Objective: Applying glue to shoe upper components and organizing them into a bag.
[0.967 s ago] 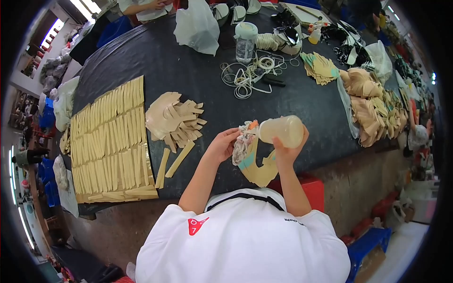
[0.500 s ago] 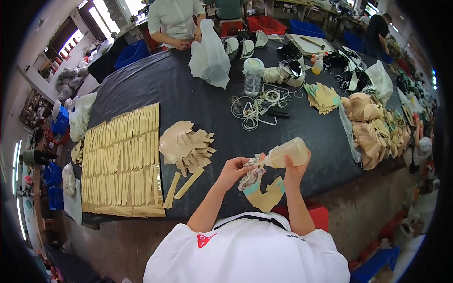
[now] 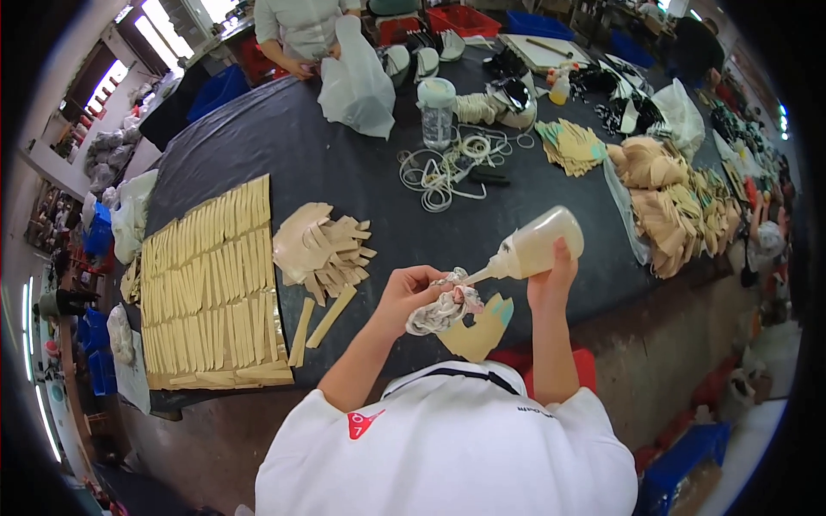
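A translucent squeeze bottle (image 3: 542,245) with a tapered nozzle is gripped around its body by my right hand (image 3: 555,277). It leans over to the left, and its tip meets a crumpled patterned cloth (image 3: 443,310). My left hand (image 3: 413,297) is closed on that cloth. Beneath them, near the table's front edge, lies a curved beige cut piece (image 3: 477,334) with a pale green patch; the cloth covers part of it. To the left are two loose beige strips (image 3: 331,316) and a fanned pile of beige pieces (image 3: 318,249).
A board with rows of beige strips (image 3: 211,292) fills the table's left side. White cord (image 3: 439,176) lies tangled beyond my hands, beside a clear lidded jar (image 3: 437,116). Beige piles (image 3: 671,202) stand at the right. Another person (image 3: 301,34) stands across the table.
The bottle has risen and tilted more steeply, its nozzle now pointing down into the cloth. My left hand with the cloth has shifted slightly left. The whole view has shifted a little.
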`<state>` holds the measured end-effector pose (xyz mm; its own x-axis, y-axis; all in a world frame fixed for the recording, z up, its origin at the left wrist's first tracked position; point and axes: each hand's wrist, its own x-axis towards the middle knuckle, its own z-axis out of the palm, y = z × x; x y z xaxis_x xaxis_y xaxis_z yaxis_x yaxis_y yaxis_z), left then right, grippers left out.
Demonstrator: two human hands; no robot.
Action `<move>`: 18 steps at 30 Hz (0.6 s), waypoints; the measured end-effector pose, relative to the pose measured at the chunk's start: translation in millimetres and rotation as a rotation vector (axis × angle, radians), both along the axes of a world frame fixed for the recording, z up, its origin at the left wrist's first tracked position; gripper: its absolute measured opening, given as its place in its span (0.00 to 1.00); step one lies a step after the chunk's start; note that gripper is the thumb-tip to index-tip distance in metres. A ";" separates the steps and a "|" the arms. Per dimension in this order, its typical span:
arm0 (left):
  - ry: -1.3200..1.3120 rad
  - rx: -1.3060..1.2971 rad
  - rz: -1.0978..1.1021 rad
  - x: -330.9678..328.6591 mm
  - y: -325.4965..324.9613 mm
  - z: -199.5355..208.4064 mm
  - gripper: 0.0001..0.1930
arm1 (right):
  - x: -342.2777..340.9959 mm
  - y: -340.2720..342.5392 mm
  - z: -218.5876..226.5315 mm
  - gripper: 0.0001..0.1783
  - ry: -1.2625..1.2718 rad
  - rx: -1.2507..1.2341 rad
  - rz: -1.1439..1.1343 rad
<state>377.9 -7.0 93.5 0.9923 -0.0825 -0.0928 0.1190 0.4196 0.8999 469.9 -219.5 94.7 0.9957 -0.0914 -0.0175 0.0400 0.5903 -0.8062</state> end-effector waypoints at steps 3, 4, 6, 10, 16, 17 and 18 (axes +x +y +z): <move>0.048 -0.080 -0.059 -7.9 0.6 3.8 0.07 | -3.8 -5.1 17.4 0.34 -0.071 0.012 0.021; 0.024 -0.213 -0.112 -11.2 -0.4 6.5 0.08 | -5.3 -6.3 21.5 0.34 -0.050 0.071 0.071; -0.023 -0.357 -0.164 -19.0 -2.1 4.7 0.10 | -9.2 -4.0 33.2 0.34 -0.024 0.131 0.115; -0.076 -0.523 -0.162 -24.3 -12.4 12.1 0.10 | -15.5 0.1 53.3 0.33 0.093 0.253 0.179; -0.121 -0.362 -0.081 -40.5 -10.3 31.8 0.08 | -5.4 -23.8 65.0 0.31 -0.042 0.274 0.057; -0.190 -0.179 -0.072 -45.1 -5.4 45.3 0.06 | 1.1 -39.4 68.8 0.32 -0.147 0.310 -0.057; -0.159 0.031 0.049 -56.9 -2.4 68.2 0.05 | 11.0 -56.1 79.0 0.32 -0.176 0.260 -0.242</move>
